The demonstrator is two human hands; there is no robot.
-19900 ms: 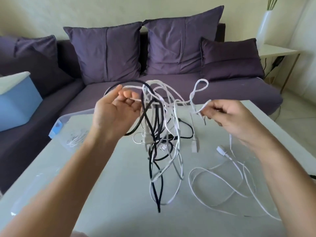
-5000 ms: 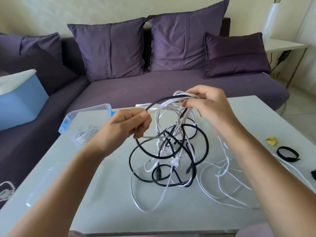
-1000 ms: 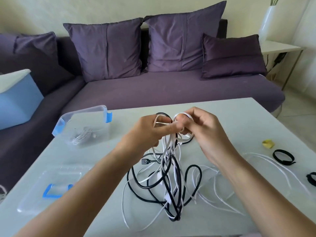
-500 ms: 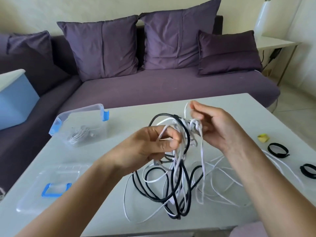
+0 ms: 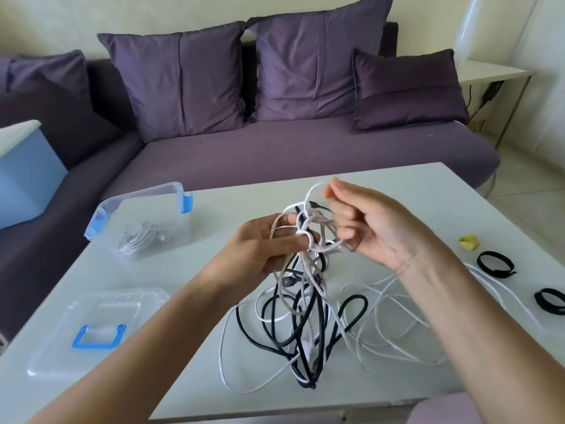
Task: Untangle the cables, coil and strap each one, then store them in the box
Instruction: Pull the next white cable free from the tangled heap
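From where I stand, the left hand (image 5: 260, 246) has its fingers curled round the knotted top of the tangle of black and white cables (image 5: 305, 319). It holds the knot up over the white table (image 5: 428, 191), and the lower loops trail onto it. The right hand (image 5: 376, 228) pinches a thin white loop (image 5: 308, 195) at the knot between thumb and fingertips. I'd loosen rather than tug: feed slack in, then trace one free end back out. The clear plastic box with blue clips (image 5: 140, 193) sits off to the left, and the black straps (image 5: 495, 263) lie to the right.
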